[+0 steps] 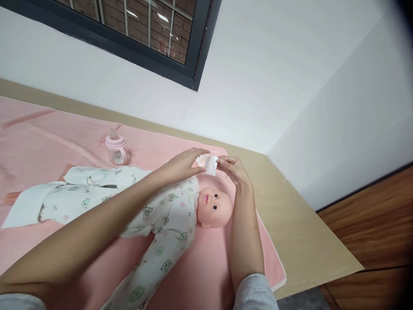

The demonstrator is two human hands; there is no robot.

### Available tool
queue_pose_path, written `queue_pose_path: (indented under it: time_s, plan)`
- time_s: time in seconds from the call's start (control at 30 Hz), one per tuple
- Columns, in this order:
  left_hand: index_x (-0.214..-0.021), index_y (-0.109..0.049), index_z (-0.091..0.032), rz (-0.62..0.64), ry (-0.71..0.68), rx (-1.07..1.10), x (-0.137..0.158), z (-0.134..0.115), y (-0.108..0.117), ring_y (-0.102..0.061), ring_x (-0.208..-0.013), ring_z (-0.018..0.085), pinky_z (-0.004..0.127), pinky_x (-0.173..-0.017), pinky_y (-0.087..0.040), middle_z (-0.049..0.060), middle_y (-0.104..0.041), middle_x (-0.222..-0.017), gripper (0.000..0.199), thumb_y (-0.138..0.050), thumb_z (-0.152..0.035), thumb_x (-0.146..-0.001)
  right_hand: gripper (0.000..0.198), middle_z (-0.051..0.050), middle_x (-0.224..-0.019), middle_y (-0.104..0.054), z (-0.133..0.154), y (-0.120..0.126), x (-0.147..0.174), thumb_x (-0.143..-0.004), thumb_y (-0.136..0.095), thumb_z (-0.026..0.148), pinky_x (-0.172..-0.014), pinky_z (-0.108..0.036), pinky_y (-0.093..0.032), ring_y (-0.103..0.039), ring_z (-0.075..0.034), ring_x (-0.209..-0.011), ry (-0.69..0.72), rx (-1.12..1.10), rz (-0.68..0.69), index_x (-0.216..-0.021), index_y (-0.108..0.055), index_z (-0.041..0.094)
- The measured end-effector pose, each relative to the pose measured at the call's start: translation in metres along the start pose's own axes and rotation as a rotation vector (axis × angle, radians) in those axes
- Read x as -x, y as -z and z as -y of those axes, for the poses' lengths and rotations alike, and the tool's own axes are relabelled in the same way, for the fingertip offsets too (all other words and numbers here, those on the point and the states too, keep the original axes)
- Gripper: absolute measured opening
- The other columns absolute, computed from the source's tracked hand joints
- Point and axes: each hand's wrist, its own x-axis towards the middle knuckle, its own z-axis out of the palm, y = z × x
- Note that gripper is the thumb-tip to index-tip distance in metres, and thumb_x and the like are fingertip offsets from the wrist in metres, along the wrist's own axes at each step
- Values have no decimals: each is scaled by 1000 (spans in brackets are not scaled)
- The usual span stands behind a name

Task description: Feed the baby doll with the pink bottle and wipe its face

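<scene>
- Left hand [187,164], one: we count its thumb and fingers parted moderately, with a small white packet [211,165] between them, thumb on the near edge, fingers on the far edge. We judge this hand to be the steadying one.
- Right hand [235,169], one: fingertips drawn narrow, pinched at the packet's right edge; we suppose the two-sided hold keeps so light a piece flat and taut.
- Packet, one: between both sets of fingers, above the doll's shoulder level. We note a plain white, soft-looking, squarish face, and a patterned part with orange touches at the left fingers. Its lettering, if any, we cannot read.
- Doll [167,206], one: on its back, head just nearer us than the fingers, print-clothed body running left beneath the left forearm, perhaps laid so to leave both hands free.
- Bottle [116,150], one, pink-topped: upright, well left of the fingers, presumably out of their way.
- Pink blanket [200,267], one: under doll and bottle, below the fingers, likely as padding over the table [297,228].
</scene>
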Motion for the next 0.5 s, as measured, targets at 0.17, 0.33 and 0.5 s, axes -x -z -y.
queue_pose_path:
  time_s: [0.17,0.33,0.5]
  plan:
    - [-137,-48,-26,-8,-51,112,12,-6,8,-47,-128,24,32,-101,-40,2,-50,-142,57,-63,-41,-85,20,-1,-82,-68,43,-27,23,-60,-86,30,-74,-27,-56,-66,-12,-77,90,217,110,-74,-75,21]
    - [-108,-65,-23,96,-59,179,17,-5,22,-57,-113,23,29,-93,-43,0,-64,-121,38,-71,-45,-78,26,-1,-80,-69,58,-45,39,-59,-87,31,-65,-24,-55,-67,-12,-70,17,316,118,-76,-71,20]
    - [-90,-71,-22,233,-22,233,19,-3,33,-65,-88,18,25,-77,-44,-4,-72,-91,18,-69,-36,-81,31,-2,-82,-70,61,-53,42,-62,-85,37,-59,-23,-53,-66,-12,-67,27,328,63,-82,-69,19]
